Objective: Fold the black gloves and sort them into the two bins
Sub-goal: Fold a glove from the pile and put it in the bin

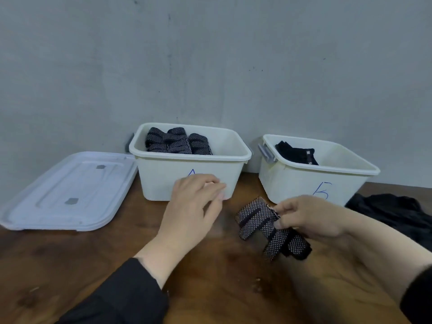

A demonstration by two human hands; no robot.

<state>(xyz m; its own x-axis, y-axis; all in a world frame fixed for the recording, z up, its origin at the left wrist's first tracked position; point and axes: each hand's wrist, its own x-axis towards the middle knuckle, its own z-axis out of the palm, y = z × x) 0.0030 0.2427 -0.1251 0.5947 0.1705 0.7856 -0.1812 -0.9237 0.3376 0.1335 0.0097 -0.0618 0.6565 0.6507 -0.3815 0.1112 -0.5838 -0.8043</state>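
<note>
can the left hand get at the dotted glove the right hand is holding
Probably yes. The left hand hangs open just left of the dotted glove, which the right hand pinches at its right edge. Only bare wooden table lies between them.

Both bare hands (194, 206) (308, 216) emerge from black, apparently long sleeves (121, 298).

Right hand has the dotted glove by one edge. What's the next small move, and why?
Probably bring the free left hand over to take the dotted glove at its other end. The right hand pinches only one edge, the glove hangs unfolded, and the left bin holds folded dotted ones.
</note>
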